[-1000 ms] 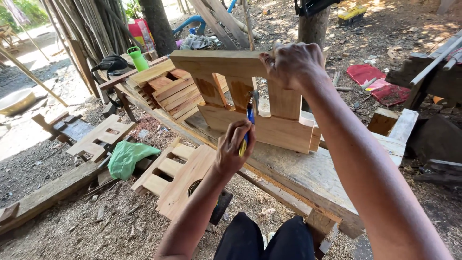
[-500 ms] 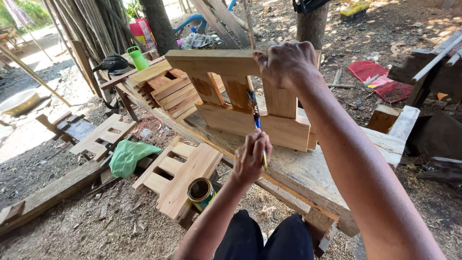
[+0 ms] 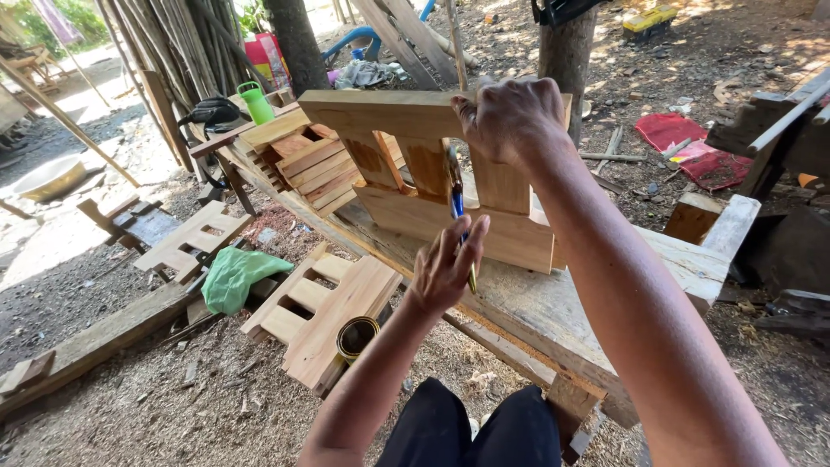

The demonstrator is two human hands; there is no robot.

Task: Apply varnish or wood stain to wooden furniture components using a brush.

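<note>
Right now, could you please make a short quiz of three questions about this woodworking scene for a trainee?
1. True or false: the right hand grips the top rail of the upright wooden frame.
2. What does the left hand hold? A) a paintbrush B) a hammer C) a saw
3. What round thing stands on the ground by the slatted wooden panel?

Key: 1 true; 2 A; 3 an open tin can.
</note>
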